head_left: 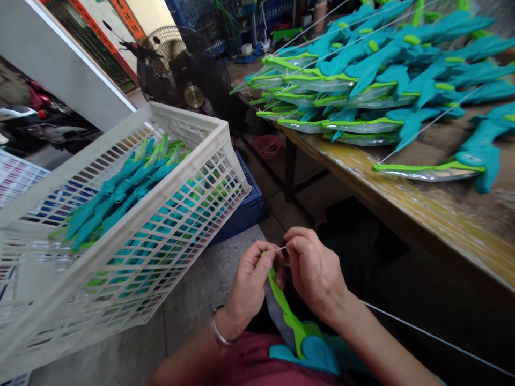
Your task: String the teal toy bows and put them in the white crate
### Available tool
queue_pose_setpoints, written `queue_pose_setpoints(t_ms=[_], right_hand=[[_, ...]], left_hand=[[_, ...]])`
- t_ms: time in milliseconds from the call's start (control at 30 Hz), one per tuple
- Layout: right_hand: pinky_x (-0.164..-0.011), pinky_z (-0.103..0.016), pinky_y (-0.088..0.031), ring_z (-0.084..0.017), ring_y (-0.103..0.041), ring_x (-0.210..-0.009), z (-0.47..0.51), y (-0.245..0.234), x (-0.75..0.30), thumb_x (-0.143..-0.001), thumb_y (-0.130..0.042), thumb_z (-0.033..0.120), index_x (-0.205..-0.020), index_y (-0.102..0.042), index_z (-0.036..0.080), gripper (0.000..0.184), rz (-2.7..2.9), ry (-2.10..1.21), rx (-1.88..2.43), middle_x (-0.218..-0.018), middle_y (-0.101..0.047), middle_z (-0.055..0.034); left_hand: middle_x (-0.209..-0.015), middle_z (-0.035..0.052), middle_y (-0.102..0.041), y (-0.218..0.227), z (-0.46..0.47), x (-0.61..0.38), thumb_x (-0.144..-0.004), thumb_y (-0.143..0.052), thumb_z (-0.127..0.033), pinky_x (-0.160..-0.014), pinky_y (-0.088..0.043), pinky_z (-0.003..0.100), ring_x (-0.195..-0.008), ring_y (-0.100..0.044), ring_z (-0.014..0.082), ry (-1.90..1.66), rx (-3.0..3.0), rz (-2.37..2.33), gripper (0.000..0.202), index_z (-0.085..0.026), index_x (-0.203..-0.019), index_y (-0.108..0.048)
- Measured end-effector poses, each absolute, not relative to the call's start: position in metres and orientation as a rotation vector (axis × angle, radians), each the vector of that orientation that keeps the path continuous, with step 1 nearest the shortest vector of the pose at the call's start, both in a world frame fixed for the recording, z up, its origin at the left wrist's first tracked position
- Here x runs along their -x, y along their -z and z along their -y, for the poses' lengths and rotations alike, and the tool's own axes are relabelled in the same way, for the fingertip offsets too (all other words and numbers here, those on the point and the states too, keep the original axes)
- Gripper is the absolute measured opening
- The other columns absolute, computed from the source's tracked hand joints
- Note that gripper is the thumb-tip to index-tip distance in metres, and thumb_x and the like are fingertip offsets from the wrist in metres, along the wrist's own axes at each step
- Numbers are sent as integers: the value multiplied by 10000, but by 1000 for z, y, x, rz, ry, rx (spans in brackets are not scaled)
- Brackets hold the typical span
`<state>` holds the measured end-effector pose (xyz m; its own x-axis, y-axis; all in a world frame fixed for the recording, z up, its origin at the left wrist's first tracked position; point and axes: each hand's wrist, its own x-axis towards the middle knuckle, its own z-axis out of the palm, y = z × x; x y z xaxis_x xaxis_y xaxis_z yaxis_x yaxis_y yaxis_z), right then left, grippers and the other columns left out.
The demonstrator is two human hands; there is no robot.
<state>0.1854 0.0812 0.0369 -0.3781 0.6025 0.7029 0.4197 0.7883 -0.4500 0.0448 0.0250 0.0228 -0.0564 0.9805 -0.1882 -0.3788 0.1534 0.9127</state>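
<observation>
A teal and green toy bow (286,311) lies across my lap, its green limb pointing up and away from me. My left hand (248,281) is closed around the tip of that limb, thumb on top. Close beside it, my right hand (317,271) pinches a thin white string (282,248), a short piece of which shows between the two hands at the tip. A longer stretch of white string (434,334) runs from behind my right forearm toward the lower right. The fingertips partly hide how the string sits at the tip.
On the left, a white plastic crate (193,177) holds several similar bows (120,187), with a blue crate (241,214) beneath. A wooden table (454,214) at right carries stacked strung bows (362,80). Behind stand a large fan (193,96) and a red basket (266,146).
</observation>
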Motion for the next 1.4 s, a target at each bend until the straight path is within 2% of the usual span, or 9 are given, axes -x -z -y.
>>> queue_pose_setpoints(t_ms=[167,200,333,467,567,800,967,1233,1400], right_hand=[[-735,-246,-528,-144,-593,-886,-63,-41,-196,-1040,-478,104,-1004,-581,150,118,2021,-613,671,-1037,-598,-92],[-724,-240,-524,-139,-592,-872,-63,-43,-197,-1040,-490,119,-994,-606,154,130,1972,-688,685,-1014,-591,-81],[-630,-204,-507,-108,-611,-749,-65,-46,-201,-994,-631,218,-948,-658,163,76,1648,-1089,816,-921,-583,-38],[-486,-203,-473,-108,-600,-503,-64,-42,-200,-940,-712,398,-826,-563,167,298,1255,-1630,842,-687,-603,16],[-469,-201,-464,-126,-583,-448,-61,-37,-196,-899,-744,450,-808,-522,174,365,1014,-1845,823,-554,-622,5],[-447,-186,-470,-120,-571,-416,-57,-32,-191,-779,-854,442,-753,-569,143,413,709,-1925,817,-540,-646,-43],[-446,-180,-479,-125,-585,-421,-55,-31,-189,-772,-863,425,-740,-605,125,397,667,-1913,816,-545,-654,-64],[-449,-180,-481,-126,-590,-438,-55,-27,-189,-806,-834,432,-731,-628,120,382,695,-1889,811,-545,-648,-63],[-479,-163,-461,-93,-564,-442,-50,-30,-188,-833,-820,405,-729,-614,129,360,737,-1807,829,-542,-635,-33]], left_hand=[[-895,33,-645,-20,-25,-45,-971,-676,-352,-773,-497,225,-831,-612,139,-1354,-845,-1243,201,-159,-915,-666],[-901,35,-641,-20,-24,-47,-967,-679,-363,-765,-499,230,-829,-613,143,-1336,-859,-1240,207,-160,-926,-666],[-786,7,-597,-25,-22,-54,-994,-628,-407,-593,-468,240,-620,-555,123,-1233,-850,-1142,229,-178,-971,-629],[-727,-1,-576,-28,-20,-60,-1007,-608,-402,-593,-457,245,-603,-546,126,-1242,-870,-1140,228,-181,-950,-599],[-734,3,-585,-28,-20,-61,-1012,-608,-392,-619,-451,247,-627,-544,125,-1240,-866,-1126,218,-177,-980,-607],[-656,-9,-579,-33,-23,-64,-1005,-630,-335,-621,-443,237,-602,-554,113,-1208,-683,-900,168,-174,-961,-615],[-637,-22,-576,-31,-23,-67,-965,-689,-293,-600,-459,223,-579,-559,102,-1240,-606,-844,132,-174,-957,-632],[-613,-21,-575,-24,-22,-71,-974,-678,-328,-569,-448,220,-557,-549,103,-1285,-598,-890,161,-172,-952,-645],[-623,-16,-577,-26,-22,-73,-966,-693,-367,-555,-435,210,-566,-541,99,-1285,-586,-921,202,-170,-939,-662]])
